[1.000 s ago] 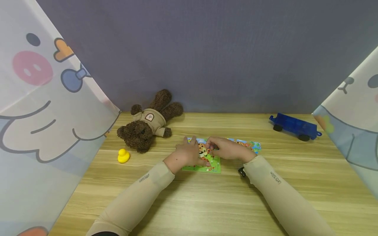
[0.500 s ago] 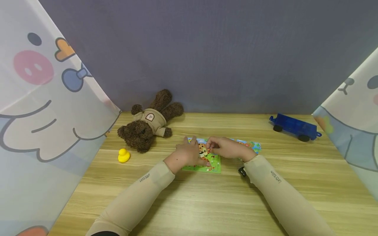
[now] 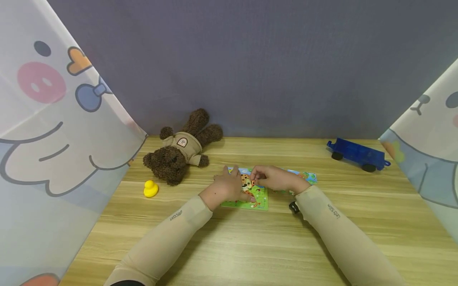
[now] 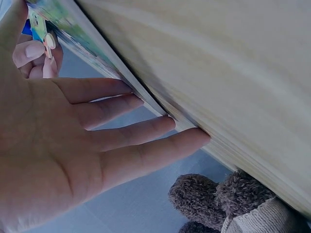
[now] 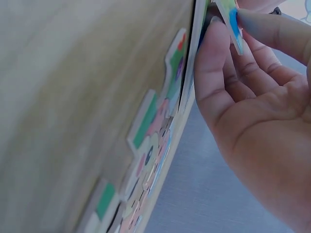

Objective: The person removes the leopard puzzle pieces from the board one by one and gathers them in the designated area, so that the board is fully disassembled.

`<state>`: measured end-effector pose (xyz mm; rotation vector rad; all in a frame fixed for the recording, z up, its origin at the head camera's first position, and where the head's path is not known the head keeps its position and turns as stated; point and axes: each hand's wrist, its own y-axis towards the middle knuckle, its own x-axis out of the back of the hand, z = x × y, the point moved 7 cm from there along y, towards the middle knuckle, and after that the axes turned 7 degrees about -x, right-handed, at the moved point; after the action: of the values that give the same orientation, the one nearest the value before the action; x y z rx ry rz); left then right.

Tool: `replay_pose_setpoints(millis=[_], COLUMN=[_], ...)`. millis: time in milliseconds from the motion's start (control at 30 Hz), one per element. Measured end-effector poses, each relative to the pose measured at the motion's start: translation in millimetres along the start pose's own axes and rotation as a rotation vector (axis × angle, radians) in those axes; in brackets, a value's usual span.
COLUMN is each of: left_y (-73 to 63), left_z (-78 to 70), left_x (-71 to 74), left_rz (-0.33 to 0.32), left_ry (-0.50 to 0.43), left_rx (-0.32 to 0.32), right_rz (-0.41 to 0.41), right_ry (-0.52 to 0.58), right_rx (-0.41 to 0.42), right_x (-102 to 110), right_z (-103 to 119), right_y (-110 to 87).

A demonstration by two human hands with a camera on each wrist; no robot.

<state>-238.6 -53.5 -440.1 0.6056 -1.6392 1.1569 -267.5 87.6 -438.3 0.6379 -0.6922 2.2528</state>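
Observation:
A jigsaw puzzle board (image 3: 260,201) with a spotted cartoon animal on green lies on the table. My left hand (image 3: 228,187) rests on its left part, fingers spread and fairly straight, covering much of the picture. In the left wrist view its fingertips (image 4: 199,138) reach the board's edge. At the board's upper right, my right hand (image 3: 273,178) pinches a puzzle piece (image 5: 230,24) between thumb and finger. That piece stands tilted over the board, showing green and blue in the right wrist view. The hand hides most of it in the head view.
Several loose puzzle pieces (image 5: 150,121) lie right of the board, partly under my right forearm. A small black object (image 3: 294,207) sits by the right sleeve. Farther off are a brown teddy bear (image 3: 186,147), a yellow rubber duck (image 3: 151,189) and a blue toy wagon (image 3: 358,154).
My right fingers shift slightly over the board with the puzzle piece. The left hand holds its place.

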Motion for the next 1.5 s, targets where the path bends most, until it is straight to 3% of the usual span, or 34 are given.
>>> replay_pose_setpoints(millis=[433, 733, 1200, 1500], left_y=[2.0, 2.0, 2.6, 3.7], left_z=[0.1, -0.1, -0.1, 0.5], left_x=[-0.9, -1.5, -2.6, -3.0], left_rz=[-0.003, 0.003, -0.012, -0.013], left_ry=[0.000, 0.003, 0.001, 0.004], left_rx=[0.001, 0.010, 0.012, 0.013], right_rz=[0.014, -0.022, -0.113, -0.114], right_ry=[0.056, 0.070, 0.036, 0.025], right_rx=[-0.027, -0.020, -0.063, -0.071], right_x=[3, 17, 56, 70], right_z=[-3, -3, -33, -65], right_y=[4.1, -11.7, -63.5, -101.6])
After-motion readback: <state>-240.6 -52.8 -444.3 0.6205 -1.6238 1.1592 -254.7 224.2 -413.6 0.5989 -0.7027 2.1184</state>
